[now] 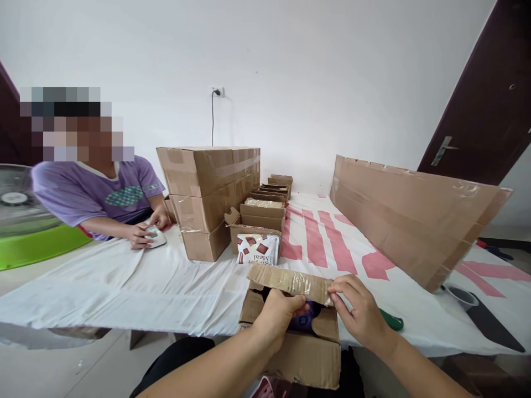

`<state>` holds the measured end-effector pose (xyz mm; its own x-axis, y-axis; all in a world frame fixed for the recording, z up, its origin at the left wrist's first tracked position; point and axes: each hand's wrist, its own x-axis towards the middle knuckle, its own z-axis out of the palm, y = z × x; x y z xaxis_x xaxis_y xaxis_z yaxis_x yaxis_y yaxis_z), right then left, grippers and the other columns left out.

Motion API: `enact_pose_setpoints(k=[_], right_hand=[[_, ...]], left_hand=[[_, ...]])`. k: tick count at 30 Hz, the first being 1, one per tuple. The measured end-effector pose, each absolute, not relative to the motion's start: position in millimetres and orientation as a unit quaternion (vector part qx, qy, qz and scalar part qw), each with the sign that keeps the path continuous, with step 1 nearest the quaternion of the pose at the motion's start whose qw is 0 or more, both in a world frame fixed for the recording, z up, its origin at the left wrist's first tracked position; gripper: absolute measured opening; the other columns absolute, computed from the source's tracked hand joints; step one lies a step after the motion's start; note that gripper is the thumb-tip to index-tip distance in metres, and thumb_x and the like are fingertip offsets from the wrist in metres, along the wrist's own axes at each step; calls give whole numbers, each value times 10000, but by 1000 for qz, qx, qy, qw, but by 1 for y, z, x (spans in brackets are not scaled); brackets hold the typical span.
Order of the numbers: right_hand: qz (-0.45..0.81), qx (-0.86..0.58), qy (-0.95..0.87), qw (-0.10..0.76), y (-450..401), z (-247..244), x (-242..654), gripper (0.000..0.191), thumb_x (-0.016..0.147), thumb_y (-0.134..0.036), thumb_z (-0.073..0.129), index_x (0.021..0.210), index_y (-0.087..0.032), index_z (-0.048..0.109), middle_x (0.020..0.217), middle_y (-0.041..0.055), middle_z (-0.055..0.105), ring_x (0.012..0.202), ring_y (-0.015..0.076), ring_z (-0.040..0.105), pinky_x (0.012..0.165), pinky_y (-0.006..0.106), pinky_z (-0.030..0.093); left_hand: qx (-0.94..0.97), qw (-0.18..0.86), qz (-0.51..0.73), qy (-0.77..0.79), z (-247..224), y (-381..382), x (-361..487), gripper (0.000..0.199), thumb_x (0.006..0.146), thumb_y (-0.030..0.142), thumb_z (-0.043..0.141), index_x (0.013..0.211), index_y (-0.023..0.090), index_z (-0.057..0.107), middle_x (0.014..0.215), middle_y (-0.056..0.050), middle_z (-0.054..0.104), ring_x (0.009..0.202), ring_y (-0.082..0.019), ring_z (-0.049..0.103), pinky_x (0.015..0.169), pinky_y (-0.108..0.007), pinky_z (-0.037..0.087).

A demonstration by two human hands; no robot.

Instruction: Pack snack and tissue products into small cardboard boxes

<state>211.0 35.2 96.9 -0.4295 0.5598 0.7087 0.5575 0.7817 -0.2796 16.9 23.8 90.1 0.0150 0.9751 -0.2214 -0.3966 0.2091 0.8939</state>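
An opened cardboard box (305,362) sits at the table's front edge, its flaps raised and something purple (302,322) showing inside. My left hand (280,312) reaches over the opening, thumb and fingers closed on the taped back flap (290,281). At the right end of that same flap, my right hand (357,307) pinches its corner. Just behind the box stands a white printed pouch (258,250) with red squares on it, leaning against another open box (253,224).
Taped cartons (207,204) are stacked at left centre, with a row of open boxes (274,188) beside them. A large cardboard panel (415,215) stands at right. A green handle (392,319) and a dark flat object (493,323) lie nearby. Another person (112,193) sits at left, holding something white.
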Motion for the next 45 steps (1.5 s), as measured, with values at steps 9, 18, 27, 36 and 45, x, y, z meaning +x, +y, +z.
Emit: enact_pose_setpoints(k=[9, 18, 27, 36, 45], right_hand=[[-5, -305, -864, 400, 22, 98, 207, 217, 850, -67, 485, 983, -220, 563, 944, 66, 589, 917, 220, 545, 785, 400, 501], [-150, -283, -864, 388, 42, 82, 208, 225, 861, 15, 493, 924, -176, 593, 931, 59, 611, 915, 203, 544, 784, 374, 494], [-124, -280, -869, 388, 49, 87, 201, 199, 879, -10, 489, 835, -180, 583, 847, 48, 604, 828, 190, 549, 721, 356, 492], [-36, -260, -895, 361, 40, 93, 209, 176, 886, -42, 492, 905, -198, 572, 874, 48, 592, 851, 183, 552, 726, 341, 491], [8, -435, -810, 394, 66, 77, 243, 203, 939, -366, 467, 981, -227, 609, 1004, 75, 639, 967, 229, 604, 819, 372, 509]], left_hand=[[317, 647, 534, 442, 91, 23, 17, 307, 554, 119, 763, 843, 87, 666, 751, -64, 706, 555, -114, 605, 589, -242, 507], [140, 679, 624, 361, 100, 26, -1, 97, 875, 89, 504, 898, 106, 596, 765, -83, 689, 630, -135, 648, 620, -244, 533], [106, 637, 663, 379, 98, 29, -12, 306, 882, -24, 406, 1090, 160, 533, 734, -43, 671, 598, -135, 670, 642, -280, 578], [128, 647, 647, 383, 92, 23, -14, 293, 878, -20, 412, 1097, 145, 517, 793, -78, 692, 666, -170, 703, 694, -334, 591], [141, 658, 649, 355, 95, 26, -18, 285, 855, -19, 419, 1050, 160, 525, 811, -64, 689, 667, -154, 690, 690, -320, 584]])
